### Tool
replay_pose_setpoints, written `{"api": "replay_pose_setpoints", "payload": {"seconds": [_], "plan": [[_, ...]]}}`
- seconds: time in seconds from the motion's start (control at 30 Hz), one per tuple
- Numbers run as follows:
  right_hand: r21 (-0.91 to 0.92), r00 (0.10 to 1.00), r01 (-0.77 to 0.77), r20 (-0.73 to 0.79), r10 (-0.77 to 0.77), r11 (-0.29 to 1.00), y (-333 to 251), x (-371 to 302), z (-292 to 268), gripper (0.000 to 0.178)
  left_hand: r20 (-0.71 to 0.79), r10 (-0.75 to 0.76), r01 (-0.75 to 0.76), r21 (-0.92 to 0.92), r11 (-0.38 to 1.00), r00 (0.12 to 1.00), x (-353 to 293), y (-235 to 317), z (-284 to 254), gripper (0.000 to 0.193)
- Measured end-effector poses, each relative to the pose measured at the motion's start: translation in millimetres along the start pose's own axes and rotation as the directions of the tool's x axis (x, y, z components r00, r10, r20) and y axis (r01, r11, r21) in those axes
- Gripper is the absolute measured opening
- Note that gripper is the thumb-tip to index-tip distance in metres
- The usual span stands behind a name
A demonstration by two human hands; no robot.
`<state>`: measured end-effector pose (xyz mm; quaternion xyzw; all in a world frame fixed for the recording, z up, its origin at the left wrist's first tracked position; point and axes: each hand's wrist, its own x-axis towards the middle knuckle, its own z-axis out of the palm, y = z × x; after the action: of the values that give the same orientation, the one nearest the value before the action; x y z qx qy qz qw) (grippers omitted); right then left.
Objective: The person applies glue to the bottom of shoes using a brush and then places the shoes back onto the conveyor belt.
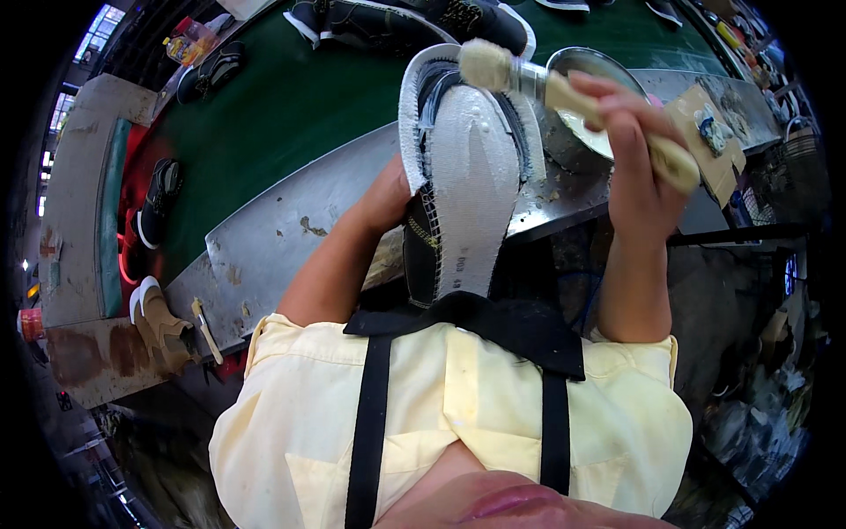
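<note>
A dark shoe (467,176) is turned bottom-up in front of my chest, its pale stitched insole and white rim facing me. Wet white streaks coat the toe end. My left hand (389,196) grips the shoe's left side; its fingers are mostly hidden behind it. In my right hand (639,145) is a wooden-handled paintbrush (489,66), its cream-coated bristles at the right of the toe. Whether the bristles touch the rim I cannot tell. Behind the brush handle stands a metal bowl (564,56) containing white liquid.
A metal ledge (300,207) runs before a green belt (256,141) bearing several dark shoes (379,25). At the left are a tan boot (163,331) and a thin-handled brush (207,331). Cardboard (709,150) with a smeared lump lies right of the bowl.
</note>
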<state>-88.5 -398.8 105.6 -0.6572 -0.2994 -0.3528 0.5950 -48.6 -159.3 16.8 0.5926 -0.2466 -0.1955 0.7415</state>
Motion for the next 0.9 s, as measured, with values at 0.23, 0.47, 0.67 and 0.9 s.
{"api": "replay_pose_setpoints", "payload": {"seconds": [0.23, 0.47, 0.67, 0.9], "plan": [[-0.361, 0.935, -0.349, -0.075, 0.346, 0.865, -20, -14, -9, 0.011, -0.001, -0.082, 0.081, -0.076, 0.994, 0.997, -9, -2, -8, 0.087], [-0.121, 0.897, -0.429, -0.172, 0.407, 0.895, -32, -42, -31, 0.009, -0.194, -0.043, 0.022, -0.112, 0.993, 0.98, -22, 15, -23, 0.076], [0.172, 0.851, -0.466, -0.181, 0.493, 0.868, 21, -99, -11, 0.014, -0.589, 0.057, -0.193, -0.172, 0.966, 0.806, -44, 57, -81, 0.06], [0.076, 0.849, -0.474, -0.224, 0.478, 0.877, 72, -134, 42, 0.019, -0.939, -0.156, -0.465, -0.29, 0.837, 0.306, -66, 82, -252, 0.055]]}}
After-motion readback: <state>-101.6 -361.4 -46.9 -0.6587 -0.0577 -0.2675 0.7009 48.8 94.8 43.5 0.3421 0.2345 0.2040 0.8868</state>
